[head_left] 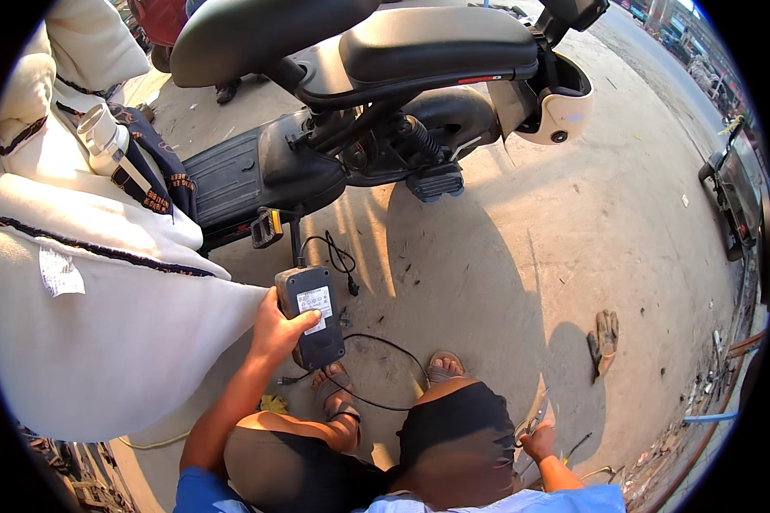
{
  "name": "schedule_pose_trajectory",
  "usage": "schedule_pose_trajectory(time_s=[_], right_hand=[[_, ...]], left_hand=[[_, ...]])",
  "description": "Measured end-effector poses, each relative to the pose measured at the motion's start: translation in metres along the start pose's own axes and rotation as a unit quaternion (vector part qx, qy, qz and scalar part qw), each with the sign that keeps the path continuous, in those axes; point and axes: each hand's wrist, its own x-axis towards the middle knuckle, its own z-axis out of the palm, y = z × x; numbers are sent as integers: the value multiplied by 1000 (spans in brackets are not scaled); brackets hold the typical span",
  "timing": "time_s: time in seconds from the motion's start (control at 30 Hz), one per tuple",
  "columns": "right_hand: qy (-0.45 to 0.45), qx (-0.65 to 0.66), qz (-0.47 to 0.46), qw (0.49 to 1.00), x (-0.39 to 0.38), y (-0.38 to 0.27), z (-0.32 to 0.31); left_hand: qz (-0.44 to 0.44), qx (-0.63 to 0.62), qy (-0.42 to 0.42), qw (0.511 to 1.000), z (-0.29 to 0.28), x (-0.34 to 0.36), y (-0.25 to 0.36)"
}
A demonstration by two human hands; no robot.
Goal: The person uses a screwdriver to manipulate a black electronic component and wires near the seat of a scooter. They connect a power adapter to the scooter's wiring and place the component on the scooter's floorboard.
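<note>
My left hand grips a black charger box with a white label, held upright below the electric scooter's pedal. A black cord with a plug hangs from its top. Another black cable loops around it and across the ground between my sandalled feet. My right hand, low beside my right knee, is closed on a metal hand tool, whose exact kind I cannot make out.
The black scooter stands ahead, with a cream helmet, white padded cover and bottle. A work glove lies at right. A dark object stands at the right edge. Someone's foot shows behind the scooter.
</note>
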Motion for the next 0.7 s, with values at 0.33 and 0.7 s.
schedule_pose_trajectory(time_s=[0.33, 0.7], right_hand=[[-32, -82, -243, 966, 17, -52, -5], [-112, 311, -411, 850, 25, -296, -124]], left_hand=[[42, -32, -32, 998, -4, -25, 58], [113, 17, -42, 993, -5, -36, 104]])
